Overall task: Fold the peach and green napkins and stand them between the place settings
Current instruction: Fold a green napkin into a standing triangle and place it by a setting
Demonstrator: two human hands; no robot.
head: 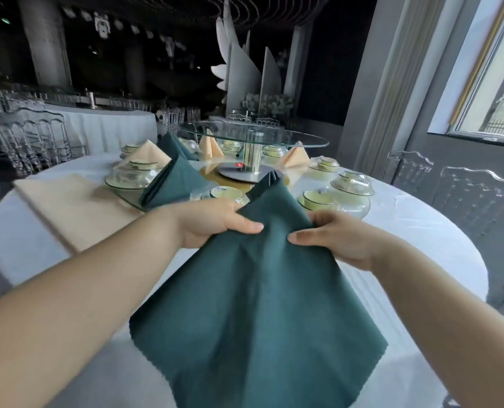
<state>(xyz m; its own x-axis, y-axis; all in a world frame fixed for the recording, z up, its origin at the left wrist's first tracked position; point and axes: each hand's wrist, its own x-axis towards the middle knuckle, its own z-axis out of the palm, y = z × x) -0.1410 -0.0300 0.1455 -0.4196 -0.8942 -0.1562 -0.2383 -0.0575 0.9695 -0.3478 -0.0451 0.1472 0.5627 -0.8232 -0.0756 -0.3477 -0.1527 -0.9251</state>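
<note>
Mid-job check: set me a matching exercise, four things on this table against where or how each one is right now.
Things
1. unfolded dark green cloth napkin
2. flat peach cloth napkin
3. folded dark green napkin
4. round glass turntable

States
A. raised on a metal post at the table's centre
B. standing beside a glass-domed place setting
C. gripped by the left hand and the right hand
D. lying spread on the white tablecloth

Pairs: 1-C, 2-D, 3-B, 4-A

green napkin (253, 304) bottom corner cropped by frame
</note>
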